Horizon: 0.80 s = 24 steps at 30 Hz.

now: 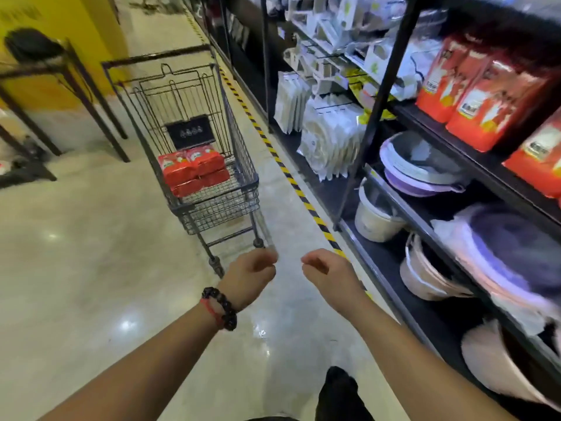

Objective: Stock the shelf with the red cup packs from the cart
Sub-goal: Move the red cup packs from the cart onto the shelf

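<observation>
Both hands are out in front and hold nothing. The left hand (250, 273) and the right hand (326, 273) hang with loosely curled fingers, a small gap between them.

The red cup packs (194, 170) are well ahead of the hands and a bit to the left, stacked low in the wire cart (243, 165). More red packs (473, 95) already stand on the shelf (473, 159), up and to the right of the right hand.

The packs look light and a bit squashy — cups in shiny plastic wrap. That wrap may be slippery. Squeezing hard could crush the cups inside. I think it is best to hold a pack by its two long sides, one hand each side — firm but gentle.
</observation>
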{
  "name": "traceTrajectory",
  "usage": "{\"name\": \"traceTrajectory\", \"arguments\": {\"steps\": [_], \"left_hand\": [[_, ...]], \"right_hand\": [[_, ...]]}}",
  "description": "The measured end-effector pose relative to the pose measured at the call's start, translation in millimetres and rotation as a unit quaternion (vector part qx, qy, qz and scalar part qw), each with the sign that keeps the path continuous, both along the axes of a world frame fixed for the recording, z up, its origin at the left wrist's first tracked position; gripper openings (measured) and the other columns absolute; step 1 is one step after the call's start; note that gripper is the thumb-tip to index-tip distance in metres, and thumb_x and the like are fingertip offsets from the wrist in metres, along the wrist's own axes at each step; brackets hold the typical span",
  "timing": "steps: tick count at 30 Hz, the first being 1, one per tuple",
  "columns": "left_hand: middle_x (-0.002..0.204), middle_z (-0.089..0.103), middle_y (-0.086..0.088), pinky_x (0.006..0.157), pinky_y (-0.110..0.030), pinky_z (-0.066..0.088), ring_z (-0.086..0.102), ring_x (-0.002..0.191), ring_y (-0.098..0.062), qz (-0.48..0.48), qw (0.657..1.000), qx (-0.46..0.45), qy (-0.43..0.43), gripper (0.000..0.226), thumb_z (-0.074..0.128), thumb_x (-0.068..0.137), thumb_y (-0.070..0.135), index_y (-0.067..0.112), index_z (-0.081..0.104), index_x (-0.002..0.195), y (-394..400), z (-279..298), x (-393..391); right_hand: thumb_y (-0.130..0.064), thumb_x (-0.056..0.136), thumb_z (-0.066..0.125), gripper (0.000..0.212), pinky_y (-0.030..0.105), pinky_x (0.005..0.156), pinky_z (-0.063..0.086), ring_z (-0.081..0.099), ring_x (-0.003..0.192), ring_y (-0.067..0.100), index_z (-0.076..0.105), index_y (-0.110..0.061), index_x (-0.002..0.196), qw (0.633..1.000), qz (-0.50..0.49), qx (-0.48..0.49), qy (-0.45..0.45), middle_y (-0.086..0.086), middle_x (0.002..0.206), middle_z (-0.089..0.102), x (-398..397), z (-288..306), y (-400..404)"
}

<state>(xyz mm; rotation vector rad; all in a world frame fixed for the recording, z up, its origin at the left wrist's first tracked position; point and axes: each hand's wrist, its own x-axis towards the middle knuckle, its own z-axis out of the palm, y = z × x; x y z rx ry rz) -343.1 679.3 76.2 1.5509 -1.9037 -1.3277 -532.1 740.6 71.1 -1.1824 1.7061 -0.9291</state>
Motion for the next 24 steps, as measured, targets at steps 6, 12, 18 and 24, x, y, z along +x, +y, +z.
{"name": "traceTrajectory", "arguments": {"steps": [6, 12, 18, 24], "left_hand": [[0.103, 0.067, 0.007, 0.086, -0.024, 0.048, 0.062, 0.096, -0.009, 0.075, 0.997, 0.018, 0.019, 0.014, 0.062, 0.090, 0.014, 0.024, 0.065, 0.101, -29, -7, 55], [0.094, 0.068, 0.005, 0.087, -0.031, 0.052, 0.065, 0.092, -0.016, 0.102, 0.995, 0.015, -0.002, 0.014, 0.060, 0.089, 0.014, 0.024, 0.065, 0.097, -104, -14, 72], [0.091, 0.069, 0.006, 0.076, -0.033, 0.058, 0.068, 0.086, -0.022, 0.133, 0.991, 0.020, -0.009, 0.012, 0.060, 0.089, 0.017, 0.026, 0.065, 0.095, -194, 0, 86], [0.097, 0.071, -0.004, 0.073, -0.024, 0.057, 0.069, 0.090, -0.025, 0.198, 0.980, 0.013, 0.006, 0.010, 0.061, 0.090, 0.012, 0.017, 0.067, 0.097, -262, 5, 124]], "right_hand": [[-0.013, 0.090, 0.067, 0.026, 0.013, 0.072, 0.050, 0.066, 0.091, 0.014, 0.065, -0.037, 0.081, 0.998, 0.060, 0.000, 0.012, -0.004, 0.093, 0.072, 39, 2, -59], [-0.014, 0.091, 0.066, 0.027, 0.015, 0.072, 0.047, 0.066, 0.090, 0.006, 0.065, -0.039, 0.083, 0.996, 0.089, 0.002, 0.017, -0.008, 0.094, 0.071, 46, -3, -154], [-0.009, 0.090, 0.064, 0.024, 0.016, 0.071, 0.048, 0.066, 0.085, 0.009, 0.068, -0.032, 0.085, 0.996, 0.086, 0.011, -0.008, -0.007, 0.090, 0.071, 55, -5, -255], [-0.012, 0.091, 0.064, 0.021, 0.013, 0.073, 0.045, 0.063, 0.088, 0.003, 0.067, -0.032, 0.086, 0.991, 0.135, -0.001, 0.008, -0.012, 0.092, 0.069, 92, 3, -345]]}}
